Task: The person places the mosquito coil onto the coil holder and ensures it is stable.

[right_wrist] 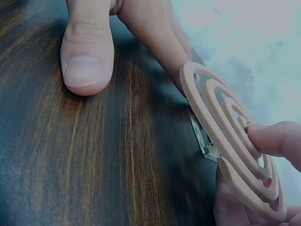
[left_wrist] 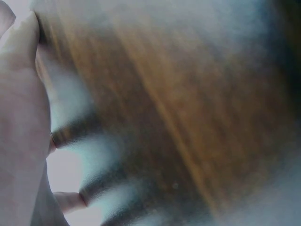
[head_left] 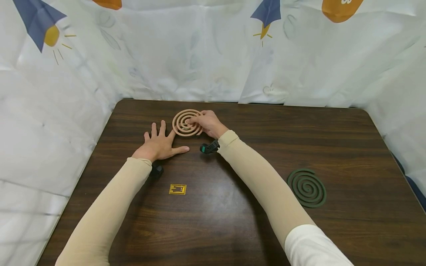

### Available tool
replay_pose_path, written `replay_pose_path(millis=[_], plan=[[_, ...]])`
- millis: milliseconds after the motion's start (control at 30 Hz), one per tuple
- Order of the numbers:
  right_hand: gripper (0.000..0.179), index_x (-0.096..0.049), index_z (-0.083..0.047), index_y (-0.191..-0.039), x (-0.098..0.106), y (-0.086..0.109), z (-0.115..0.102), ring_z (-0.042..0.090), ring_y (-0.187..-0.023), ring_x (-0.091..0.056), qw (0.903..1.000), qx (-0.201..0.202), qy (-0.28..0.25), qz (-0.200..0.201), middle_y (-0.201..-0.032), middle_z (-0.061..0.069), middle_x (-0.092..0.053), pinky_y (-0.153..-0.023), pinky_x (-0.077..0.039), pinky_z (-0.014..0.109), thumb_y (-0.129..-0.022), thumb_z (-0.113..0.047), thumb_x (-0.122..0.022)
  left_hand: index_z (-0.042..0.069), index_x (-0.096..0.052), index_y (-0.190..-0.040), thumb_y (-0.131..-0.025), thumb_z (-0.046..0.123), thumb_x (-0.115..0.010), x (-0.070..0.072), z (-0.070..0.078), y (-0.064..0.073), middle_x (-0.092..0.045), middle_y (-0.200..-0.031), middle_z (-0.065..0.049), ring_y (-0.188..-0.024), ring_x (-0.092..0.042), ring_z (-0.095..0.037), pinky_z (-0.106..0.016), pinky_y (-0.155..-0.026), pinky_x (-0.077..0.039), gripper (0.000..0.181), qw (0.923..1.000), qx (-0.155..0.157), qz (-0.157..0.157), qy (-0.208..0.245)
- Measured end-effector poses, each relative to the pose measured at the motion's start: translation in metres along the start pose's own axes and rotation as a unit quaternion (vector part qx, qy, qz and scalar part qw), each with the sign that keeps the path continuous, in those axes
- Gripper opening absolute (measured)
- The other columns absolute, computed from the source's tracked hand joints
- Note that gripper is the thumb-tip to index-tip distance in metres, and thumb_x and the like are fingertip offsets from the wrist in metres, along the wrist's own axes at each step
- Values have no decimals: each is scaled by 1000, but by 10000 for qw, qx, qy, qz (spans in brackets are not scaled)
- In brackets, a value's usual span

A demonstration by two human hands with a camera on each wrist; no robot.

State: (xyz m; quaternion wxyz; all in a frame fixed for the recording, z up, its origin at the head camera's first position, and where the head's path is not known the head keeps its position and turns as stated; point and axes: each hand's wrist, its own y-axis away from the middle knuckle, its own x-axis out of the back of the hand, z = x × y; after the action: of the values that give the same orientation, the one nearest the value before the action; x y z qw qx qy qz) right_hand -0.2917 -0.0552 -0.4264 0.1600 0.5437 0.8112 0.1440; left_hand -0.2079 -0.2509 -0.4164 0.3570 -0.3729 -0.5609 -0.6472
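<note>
Currently, in the head view, the right hand [head_left: 212,124] has its grip clamped on the tan coil [head_left: 182,128] near the far edge of the worktop [head_left: 206,229]; the left hand [head_left: 157,145], fingers spread apart, is just beside it. The left wrist view shows those fingers against blurred worktop. In the right wrist view, a thin metal piece [right_wrist: 210,150] shows behind the coil, contact unclear; positioning the coil seems in hand, calling next for gentle, steady pressure.
</note>
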Motion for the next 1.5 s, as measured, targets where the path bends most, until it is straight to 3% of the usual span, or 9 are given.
replay_pose_path(millis=[500,633,767,1033,1233,1500], plan=[[11,-68,-5,-98,3,-1,-1,15,-69,-67,10000,-36,-21,-87,-84,6,-72,-64,-57,27,-97,-15,-72,19,0,-169,-91,87,-38,-1,-2,-3,15,-170,-31,-156,12,-59,-80,-120,-9,110,10000,-31,-11,12],[24,-68,-6,-83,3,-1,-2,15,-64,-61,9999,-77,76,43,-79,4,-66,-63,-55,27,-101,-21,-67,19,0,-169,-91,87,-38,-2,-2,-4,15,-171,-31,-156,12,-59,-80,-120,-8,110,10000,-44,-3,16],[27,-65,-7,-80,5,-1,-2,15,-66,-62,9998,-140,13,153,-82,4,-63,-64,-57,28,-102,-23,-64,19,-1,-169,-91,87,-38,-2,-2,-4,15,-171,-32,-156,12,-59,-80,-120,-8,109,10000,-66,23,32],[22,-66,-6,-105,11,-3,-2,16,-81,-66,9995,-235,-36,209,-104,6,-61,-79,-61,31,-104,-27,-60,18,0,-168,-91,87,-38,0,-4,-5,15,-170,-32,-156,13,-60,-80,-120,-8,111,10000,-40,-42,39],[25,-65,-7,-108,15,-6,-1,21,-99,-74,9988,-363,-286,175,-125,12,-67,-92,-63,36,-106,-32,-58,19,1,-168,-91,87,-38,-1,-8,-7,16,-170,-32,-156,13,-60,-80,-119,-8,111,10000,-29,-31,58],[43,-57,-8,-144,17,-5,-2,27,-119,-70,9979,-457,-454,60,-140,15,-60,-97,-61,35,-109,-32,-52,18,-1,-169,-90,88,-38,-1,-14,-8,15,-170,-32,-156,13,-59,-80,-119,-8,112,10000,-29,-31,67]])
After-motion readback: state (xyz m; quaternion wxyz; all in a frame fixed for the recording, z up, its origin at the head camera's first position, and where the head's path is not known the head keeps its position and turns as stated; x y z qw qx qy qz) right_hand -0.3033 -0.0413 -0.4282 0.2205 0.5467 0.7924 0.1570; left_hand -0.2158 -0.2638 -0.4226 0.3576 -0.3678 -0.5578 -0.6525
